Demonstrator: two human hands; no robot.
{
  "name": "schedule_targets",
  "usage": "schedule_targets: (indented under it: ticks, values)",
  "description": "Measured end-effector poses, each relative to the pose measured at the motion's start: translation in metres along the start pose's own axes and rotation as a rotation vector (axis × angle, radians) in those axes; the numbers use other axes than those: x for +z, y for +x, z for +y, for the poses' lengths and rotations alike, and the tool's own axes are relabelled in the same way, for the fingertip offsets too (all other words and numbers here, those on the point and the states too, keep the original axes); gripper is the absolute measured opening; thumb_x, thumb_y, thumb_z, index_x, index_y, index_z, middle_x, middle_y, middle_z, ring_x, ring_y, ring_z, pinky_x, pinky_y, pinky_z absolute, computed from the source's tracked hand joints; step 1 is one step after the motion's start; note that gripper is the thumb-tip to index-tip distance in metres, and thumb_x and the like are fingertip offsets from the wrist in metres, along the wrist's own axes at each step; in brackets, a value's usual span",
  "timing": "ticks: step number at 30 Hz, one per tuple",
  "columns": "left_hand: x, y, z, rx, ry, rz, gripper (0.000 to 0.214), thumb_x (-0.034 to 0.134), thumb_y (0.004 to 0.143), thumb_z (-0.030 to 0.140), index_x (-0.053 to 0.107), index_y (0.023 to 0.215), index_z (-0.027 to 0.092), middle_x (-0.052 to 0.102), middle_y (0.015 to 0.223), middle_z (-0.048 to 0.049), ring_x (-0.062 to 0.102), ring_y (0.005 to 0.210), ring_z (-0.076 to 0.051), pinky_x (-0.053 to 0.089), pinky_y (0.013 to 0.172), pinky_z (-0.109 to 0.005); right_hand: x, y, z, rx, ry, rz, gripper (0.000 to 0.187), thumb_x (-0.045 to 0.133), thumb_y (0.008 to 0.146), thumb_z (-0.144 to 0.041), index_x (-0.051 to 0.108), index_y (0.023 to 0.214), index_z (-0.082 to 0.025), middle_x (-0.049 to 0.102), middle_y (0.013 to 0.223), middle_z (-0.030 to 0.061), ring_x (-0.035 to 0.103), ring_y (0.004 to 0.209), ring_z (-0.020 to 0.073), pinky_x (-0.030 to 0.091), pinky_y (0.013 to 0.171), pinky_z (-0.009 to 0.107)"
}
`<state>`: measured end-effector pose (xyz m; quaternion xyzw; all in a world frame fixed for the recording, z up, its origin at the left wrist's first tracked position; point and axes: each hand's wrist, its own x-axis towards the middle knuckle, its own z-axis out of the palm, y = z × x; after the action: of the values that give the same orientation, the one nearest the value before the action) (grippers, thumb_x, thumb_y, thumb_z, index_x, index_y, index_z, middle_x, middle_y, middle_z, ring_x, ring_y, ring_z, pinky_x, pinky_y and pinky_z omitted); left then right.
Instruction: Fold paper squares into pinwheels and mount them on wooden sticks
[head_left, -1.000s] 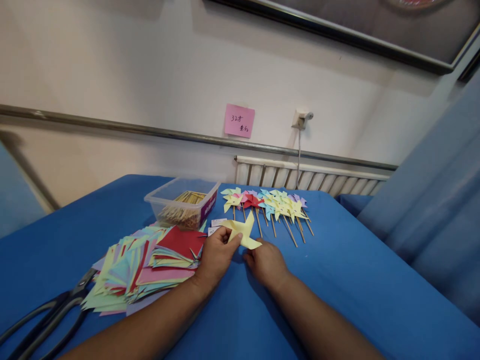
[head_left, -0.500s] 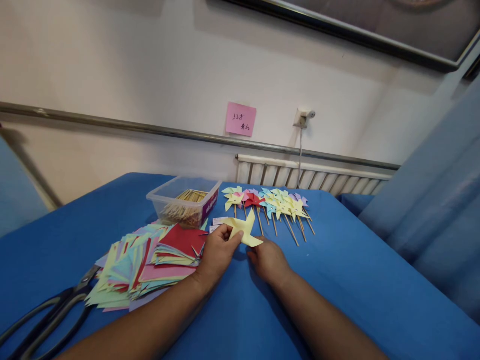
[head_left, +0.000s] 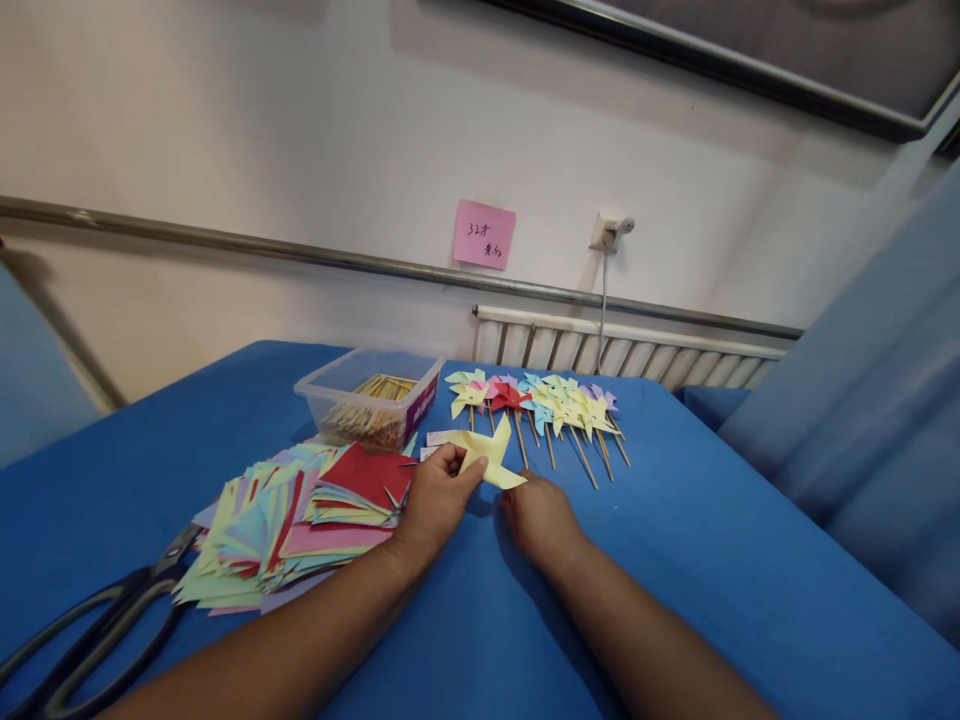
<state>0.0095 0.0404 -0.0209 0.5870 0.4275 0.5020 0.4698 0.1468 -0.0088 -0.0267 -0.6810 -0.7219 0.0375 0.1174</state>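
Observation:
Between thumb and fingers, my left hand pinches a pale yellow paper pinwheel with its blades folded in. My right hand is close beside the pinwheel's lower right blade, fingers curled inward; whatever they hold is hidden. Left of my left hand spreads a pile of coloured paper squares, some with slit corners. Further back, finished pinwheels on sticks lie in a cluster, in yellow, red, blue, pink and purple.
A clear plastic box of thin wooden sticks stands behind the paper pile. Large dark-handled scissors lie at the front left. The blue-covered table backs onto a wall with a radiator and metal rail.
My right hand has turned slightly, its fingers more tucked under beside the pinwheel. My left hand keeps its pinch in nearly the same place. The view has shifted a little.

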Motion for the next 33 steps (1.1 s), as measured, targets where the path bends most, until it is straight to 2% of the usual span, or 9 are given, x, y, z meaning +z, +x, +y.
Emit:
schedule_targets:
  ticks: [8,14,21,25,29,33]
  values:
    - [-0.001,0.000,0.002,-0.002,-0.002,0.008,0.022,0.068,0.065,0.035,0.059,0.068,0.016,0.055,0.055,0.0046,0.047,0.050,-0.010,0.035,0.048,-0.021,0.000,0.000,0.001,0.019,0.020,-0.002,0.024,0.045,0.083,-0.016,0.069,0.087,-0.014,0.067,0.090,0.0129,0.063,0.079,0.0219,0.041,0.066,0.026]
    - [-0.002,0.001,0.001,0.005,0.004,0.027,0.023,0.068,0.064,0.037,0.057,0.065,0.016,0.054,0.055,0.0049,0.046,0.050,-0.010,0.034,0.049,-0.021,0.001,0.003,0.009,0.071,0.159,0.047,0.019,0.048,0.083,-0.018,0.067,0.087,-0.015,0.068,0.090,0.0117,0.063,0.081,0.0210,0.040,0.069,0.027]
    - [-0.003,0.002,-0.002,0.020,0.041,0.048,0.024,0.066,0.065,0.038,0.056,0.062,0.017,0.053,0.055,0.0045,0.047,0.051,-0.011,0.034,0.049,-0.021,0.006,0.011,0.024,0.151,0.540,0.208,0.014,0.049,0.080,-0.018,0.063,0.082,-0.017,0.069,0.074,0.0048,0.063,0.071,0.0172,0.043,0.063,0.025]
    - [-0.003,0.002,-0.004,0.027,0.077,0.055,0.021,0.065,0.066,0.037,0.059,0.066,0.016,0.057,0.059,0.0028,0.050,0.055,-0.012,0.035,0.051,-0.022,0.008,0.017,0.027,0.184,0.817,0.305,0.016,0.046,0.082,-0.026,0.058,0.084,-0.015,0.067,0.072,0.0048,0.065,0.067,0.0161,0.048,0.061,0.025]
    - [-0.002,0.001,-0.004,0.035,0.118,0.062,0.020,0.064,0.067,0.037,0.059,0.067,0.017,0.058,0.061,0.0024,0.051,0.058,-0.013,0.036,0.053,-0.022,0.003,0.016,0.020,0.161,1.015,0.371,0.016,0.051,0.079,-0.030,0.054,0.086,-0.016,0.067,0.076,0.0048,0.066,0.067,0.0158,0.051,0.064,0.027]
    - [0.000,-0.002,-0.001,0.048,0.152,0.062,0.021,0.064,0.067,0.037,0.060,0.067,0.017,0.058,0.061,0.0020,0.051,0.059,-0.014,0.036,0.054,-0.023,-0.003,0.006,0.006,0.099,1.106,0.379,0.013,0.057,0.076,-0.029,0.057,0.083,-0.018,0.067,0.072,0.0026,0.065,0.065,0.0152,0.051,0.063,0.026]
